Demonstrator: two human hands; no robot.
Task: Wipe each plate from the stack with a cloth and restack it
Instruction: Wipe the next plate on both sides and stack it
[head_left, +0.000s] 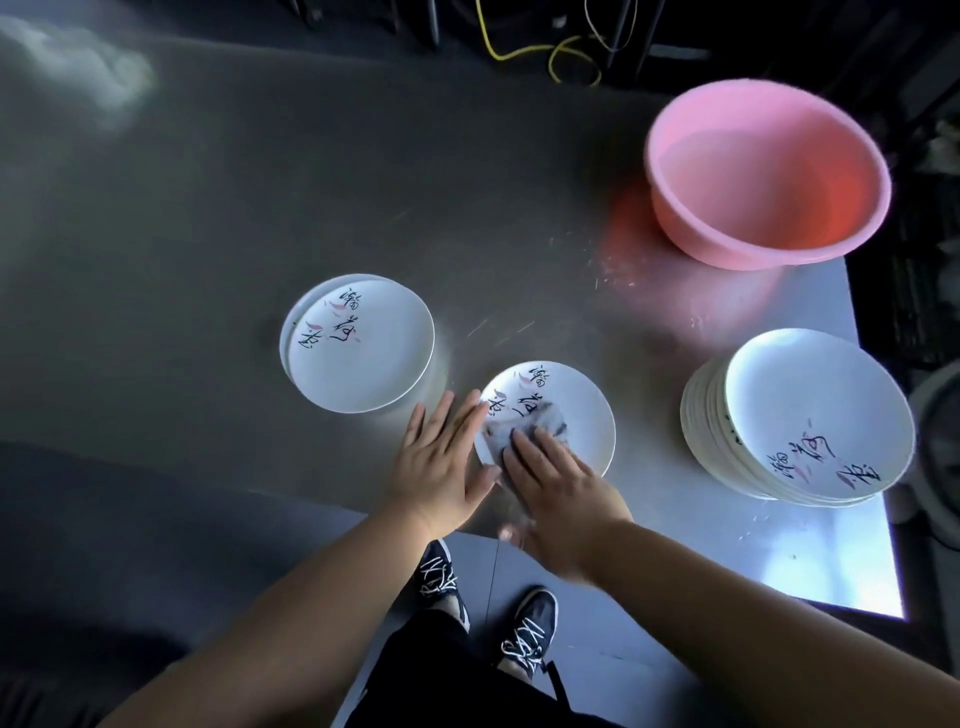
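A single white plate (576, 410) with black and pink brush writing lies on the steel table near its front edge. My right hand (558, 486) presses a greyish cloth (524, 427) flat onto this plate, fingers straight. Flat against the plate's left rim rests my left hand (439, 457), fingers extended. A tall stack of the same plates (800, 415) stands to the right. A short stack of plates (358, 343) sits to the left.
A pink plastic basin (769, 171) stands at the back right of the table (208, 234). The table's right edge runs just beyond the tall stack. Yellow cables (545, 49) lie on the dark floor behind. My shoes show below the front edge.
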